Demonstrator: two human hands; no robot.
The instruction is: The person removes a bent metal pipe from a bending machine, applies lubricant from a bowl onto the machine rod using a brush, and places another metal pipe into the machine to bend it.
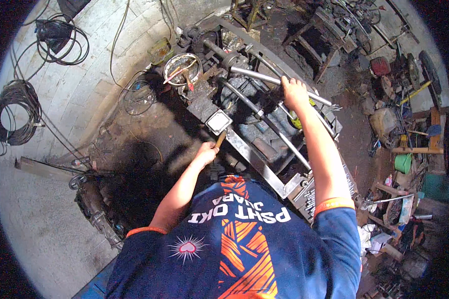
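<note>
My right hand (295, 93) is closed over a shiny round metal bar (257, 75) that lies slantwise across the upper part of a machine. Lower and to the left, my left hand (206, 153) grips a short tan handle (220, 140). The handle's far end meets a pale square piece with a dark rim (218, 122) at the machine's near left edge; whether the two are joined I cannot tell. Darker rods (242, 98) run along the machine frame (257, 167) between my hands. Part of the bar is hidden under my right hand.
A round tub (183, 69) with a brush-like tool stands left of the machine. Coiled black cable (16, 112) lies at the far left. Several small metal tools (307, 197) sit by the near right corner. Clutter and a green container (403, 162) line the right side.
</note>
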